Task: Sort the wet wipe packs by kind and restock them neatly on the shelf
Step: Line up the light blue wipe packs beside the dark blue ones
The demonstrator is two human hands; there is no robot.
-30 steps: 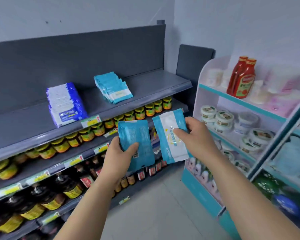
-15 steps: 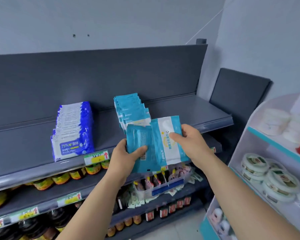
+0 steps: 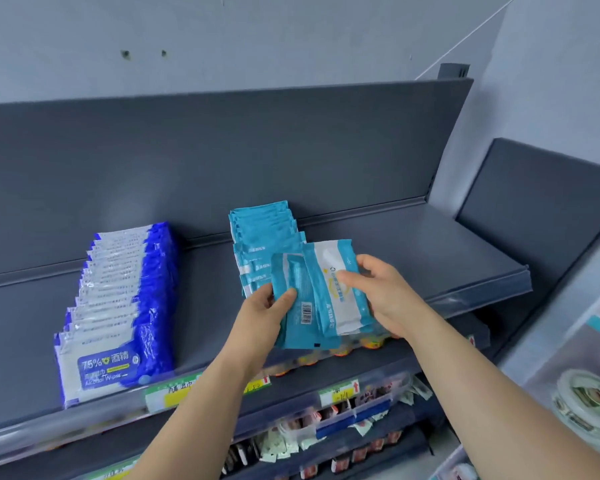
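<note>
Teal packs [image 3: 312,318], long axes near-upright, between left hand [image 3: 262,315] and right hand [image 3: 383,294]

Teal pack [image 3: 297,329], left hand [image 3: 261,310]; white-fronted pack [image 3: 341,314], right hand [image 3: 386,293]; seemingly overlapping

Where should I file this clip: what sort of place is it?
Probably a small grocery or convenience store. A grey display shelf carries price labels along its front edge, alcohol wipe packs stand lined up in a row, and small packaged goods fill the tiers below.
</note>
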